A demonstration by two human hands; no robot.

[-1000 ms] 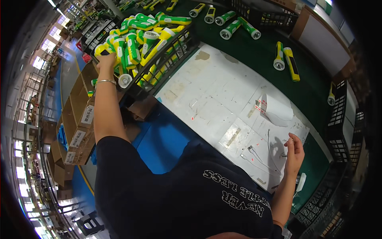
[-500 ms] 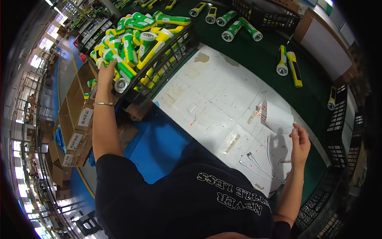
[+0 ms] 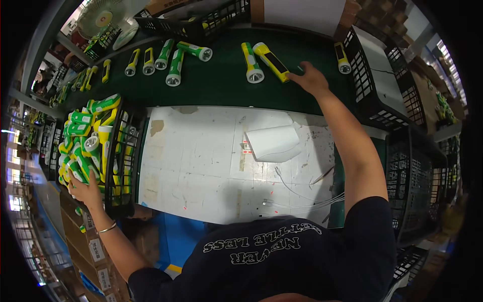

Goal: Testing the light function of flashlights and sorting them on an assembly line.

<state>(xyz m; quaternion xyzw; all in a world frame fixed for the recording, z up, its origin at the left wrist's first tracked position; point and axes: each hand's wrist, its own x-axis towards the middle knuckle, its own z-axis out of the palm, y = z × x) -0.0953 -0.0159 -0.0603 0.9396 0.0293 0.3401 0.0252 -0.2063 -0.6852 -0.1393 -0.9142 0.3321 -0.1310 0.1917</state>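
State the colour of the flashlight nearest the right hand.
The flashlight is yellow with a dark panel; head view.

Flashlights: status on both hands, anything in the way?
Left hand at the heaped green-and-yellow flashlights, grip unclear. Right hand at the end of a yellow flashlight, contact unclear. Curled white sheet apart from both hands; no obstruction seen.

On the white surface (image 3: 201, 151) before me I note a curled white sheet (image 3: 275, 144), with thin white cables (image 3: 292, 205) lying closer to me. Black lattice crate (image 3: 363, 80) to my right; cardboard boxes (image 3: 75, 221) low on my left; round fan (image 3: 104, 19) at far upper left.
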